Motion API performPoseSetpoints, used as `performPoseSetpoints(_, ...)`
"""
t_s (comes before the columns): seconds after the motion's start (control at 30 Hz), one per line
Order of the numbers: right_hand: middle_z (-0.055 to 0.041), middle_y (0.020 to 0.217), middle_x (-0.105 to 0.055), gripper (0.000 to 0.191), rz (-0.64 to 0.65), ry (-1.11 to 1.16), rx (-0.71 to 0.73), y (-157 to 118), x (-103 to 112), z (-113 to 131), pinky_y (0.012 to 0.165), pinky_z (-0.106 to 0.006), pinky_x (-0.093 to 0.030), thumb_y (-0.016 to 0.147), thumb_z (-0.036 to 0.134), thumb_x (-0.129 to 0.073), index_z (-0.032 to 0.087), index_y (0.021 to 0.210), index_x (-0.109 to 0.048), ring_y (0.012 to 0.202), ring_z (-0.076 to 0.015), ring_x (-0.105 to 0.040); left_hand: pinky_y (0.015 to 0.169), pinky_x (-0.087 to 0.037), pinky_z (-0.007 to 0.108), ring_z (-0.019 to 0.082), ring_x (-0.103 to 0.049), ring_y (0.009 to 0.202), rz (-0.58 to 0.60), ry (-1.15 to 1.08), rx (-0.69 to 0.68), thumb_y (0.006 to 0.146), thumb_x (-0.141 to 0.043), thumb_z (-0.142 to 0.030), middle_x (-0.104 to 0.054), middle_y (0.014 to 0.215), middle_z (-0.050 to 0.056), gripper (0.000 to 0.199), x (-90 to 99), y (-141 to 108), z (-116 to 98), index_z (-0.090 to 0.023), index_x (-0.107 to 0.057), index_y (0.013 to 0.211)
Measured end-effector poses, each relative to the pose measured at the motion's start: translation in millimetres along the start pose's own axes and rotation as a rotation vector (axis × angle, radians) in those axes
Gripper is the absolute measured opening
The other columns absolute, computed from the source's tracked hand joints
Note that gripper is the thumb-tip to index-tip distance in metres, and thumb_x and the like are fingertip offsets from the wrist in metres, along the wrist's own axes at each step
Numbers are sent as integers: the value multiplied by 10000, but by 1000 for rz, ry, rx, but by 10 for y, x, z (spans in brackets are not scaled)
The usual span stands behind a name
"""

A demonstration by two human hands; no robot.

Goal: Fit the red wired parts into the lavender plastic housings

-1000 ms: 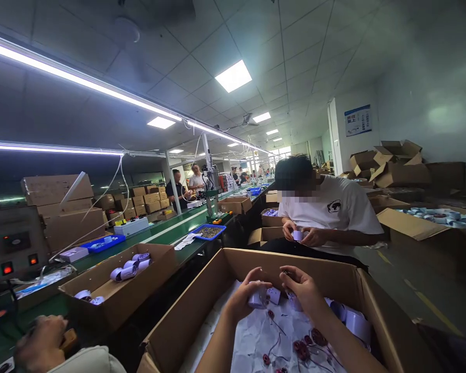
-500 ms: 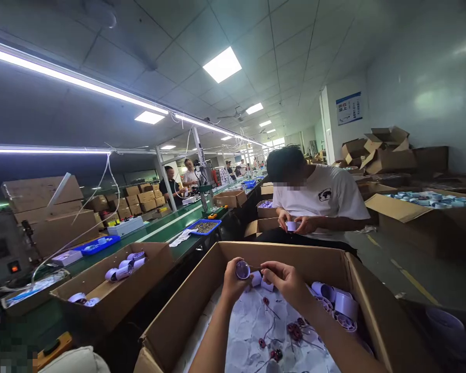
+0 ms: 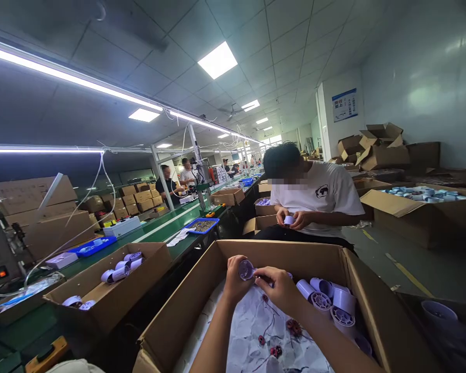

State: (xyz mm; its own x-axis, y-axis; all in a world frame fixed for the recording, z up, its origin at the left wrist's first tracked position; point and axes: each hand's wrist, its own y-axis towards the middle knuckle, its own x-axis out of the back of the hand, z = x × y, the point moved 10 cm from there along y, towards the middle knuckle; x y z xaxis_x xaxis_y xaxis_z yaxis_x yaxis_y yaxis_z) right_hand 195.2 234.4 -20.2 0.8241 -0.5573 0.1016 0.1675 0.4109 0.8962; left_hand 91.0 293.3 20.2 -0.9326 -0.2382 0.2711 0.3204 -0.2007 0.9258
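Observation:
My left hand (image 3: 234,282) is closed around a pale purple plastic cup (image 3: 246,270), its round open end turned toward me. At the cup's right edge, my right hand (image 3: 281,291) has its thumb and fingers pinched together; what they hold is too small to make out. Both hands are above an open cardboard box (image 3: 279,249). Below them, small red-and-black parts with wires (image 3: 294,327) lie on white sheets (image 3: 248,336). Several more purple cups (image 3: 344,301) are piled along the box's right side, some showing spoked ends.
A second carton (image 3: 101,305) with purple cups stands to the left, beside a green conveyor bench (image 3: 147,234). On the bench is a blue tray (image 3: 202,226) of small parts. Across the box a co-worker (image 3: 318,194) handles a similar cup. Another carton (image 3: 419,223) stands at right.
My right hand has moved left, its fingertips now against the cup's edge. The cup has shifted slightly right in the view. The co-worker's cup has tilted.

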Motion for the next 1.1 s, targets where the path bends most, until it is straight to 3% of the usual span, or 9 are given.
performPoseSetpoints(0.2, -63, 911, -667, 218, 50, -44, 16, -21, -50, 10, 799, -293, -457, 793, 219, -541, 158, 919, -708, 831, -169, -613, 751, -466, 309, 185, -508, 867, 28, -32, 20, 598, -587, -101, -575, 890, 67, 365, -60, -7, 3, -150, -541, 957)
performPoseSetpoints(0.5, -48, 958, -633, 242, 281, -91, 9, -134, -315, 59, 824, -276, -435, 814, 170, -457, 168, 895, -686, 895, -161, -580, 843, -448, 352, 204, -484, 961, 74, -112, 66, 560, -555, -103, -513, 1032, 109, 558, -236, -146, 137, -121, -463, 1110)
performPoseSetpoints(0.67, -85, 968, -627, 315, 140, -28, -88, -28, -213, -211, 839, -319, -433, 803, 271, -425, 133, 1017, -610, 897, -188, -586, 891, -422, 355, 205, -447, 1020, 91, -74, 50, 601, -557, -90, -511, 1086, 97, 573, -308, -155, 84, -152, -460, 1163)
performPoseSetpoints(0.73, -84, 944, -629, 361, 57, 20, -139, 4, -130, -328, 827, -322, -443, 780, 330, -452, 129, 1067, -542, 879, -191, -597, 849, -432, 350, 207, -450, 972, 95, -28, 62, 630, -576, -115, -527, 1023, 94, 427, -325, -136, 61, -151, -507, 1050)
performPoseSetpoints(0.83, -67, 883, -634, 303, -38, 50, -177, 11, -18, -373, 793, -313, -450, 753, 369, -488, 152, 963, -523, 839, -190, -603, 751, -447, 331, 199, -453, 863, 68, 6, 90, 604, -605, -129, -525, 900, 86, 288, -317, -116, 60, -145, -503, 873)
performPoseSetpoints(0.97, -51, 792, -623, 214, 46, -9, -139, -15, -69, -196, 717, -298, -438, 757, 320, -478, 152, 834, -586, 744, -180, -575, 758, -468, 327, 187, -505, 884, 53, -78, 67, 599, -582, -101, -531, 956, 88, 366, -328, -132, 61, -149, -483, 948)
performPoseSetpoints(1.1, -60, 906, -649, 266, 174, 9, -147, -48, -194, -113, 792, -304, -434, 753, 246, -468, 147, 924, -646, 847, -189, -592, 811, -472, 329, 183, -551, 937, 107, -180, 125, 618, -557, -81, -545, 1039, 105, 456, -382, -164, 136, -149, -480, 1062)
